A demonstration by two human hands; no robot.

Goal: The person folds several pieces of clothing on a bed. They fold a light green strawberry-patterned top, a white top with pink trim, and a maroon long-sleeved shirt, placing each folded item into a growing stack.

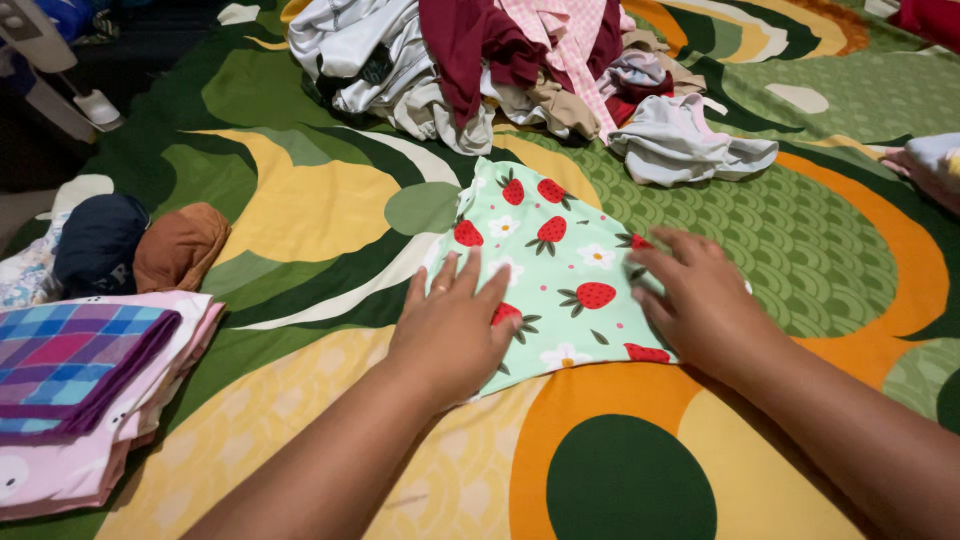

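Mint strawberry-print cloth (560, 270) lies flat, centre of the patterned bedspread (300, 200). Left hand (455, 330) flat, fingers spread, pressing its near-left edge; right hand (700, 300) flat on its right edge. 1 folded stack (80, 390) far left, unsorted clothes pile (500, 70) beyond.

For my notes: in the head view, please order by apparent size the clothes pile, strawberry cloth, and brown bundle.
1. Clothes pile, though farther away.
2. Strawberry cloth.
3. Brown bundle.
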